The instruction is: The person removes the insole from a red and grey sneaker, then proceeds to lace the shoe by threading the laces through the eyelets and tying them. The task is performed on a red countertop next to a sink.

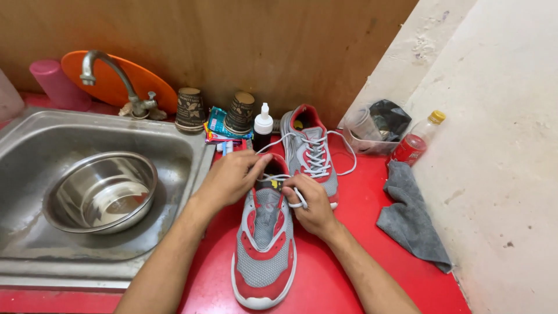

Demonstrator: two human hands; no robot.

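- Head view, the near shoe (264,250): a grey and red trainer lies on the red worktop (337,279), toe toward the person and heel toward the wall. Its lower tongue and eyelet rows look bare of lace, and white lace shows only near the collar, so the lacing appears to be at an early stage or largely undone; which of the two I cannot tell.
- Head view, the left hand (229,177): it rests over the shoe's collar, fingers curled and pressed together around the opening, steadying it.
- Head view, the right hand (311,203): it sits at the right side of the shoe's throat, with the fingers (293,195) pinching a loop of white lace (299,200) just beside the upper eyelets.
- Head view, the second shoe (311,151): it stands just behind the first, near the wall, with its lace threaded criss-cross through the eyelets and the loose ends trailing onto the worktop. By my judgement this one is further along than the near one, though not tied.
- Head view, surroundings: a small white-capped bottle (263,125) stands just behind the shoes, two paper cups (190,107) beside it, a grey cloth (410,218) to the right, a red drink bottle (414,142) by the wall, and a steel bowl (102,192) in the sink (35,145) to the left.
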